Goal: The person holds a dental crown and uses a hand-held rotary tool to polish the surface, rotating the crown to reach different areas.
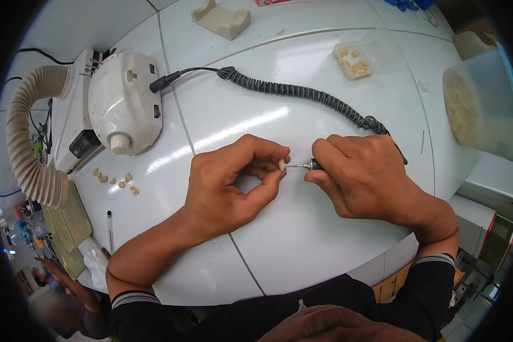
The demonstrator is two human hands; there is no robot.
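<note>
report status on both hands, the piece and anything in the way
Left hand pinching pale piece. Right hand gripping tool, bit pointed at piece, contact unclear. Coiled cord clear of piece, nothing seen in the way.

Your sleeves [422, 292] are black, their cuffs [435, 260] grey-striped, your held piece [282, 164] cream; the counter [308, 245] is grey-lined white, the machine [122, 94] at ten o'clock white, the cord [299, 92] at one o'clock black.

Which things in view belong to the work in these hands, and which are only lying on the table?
Seemingly in use:
small pale piece, in the left hand
thin-tipped handpiece, in the right hand
coiled black cord
white control box

Probably just lying about:
pen
pale cradle-shaped stand
</note>
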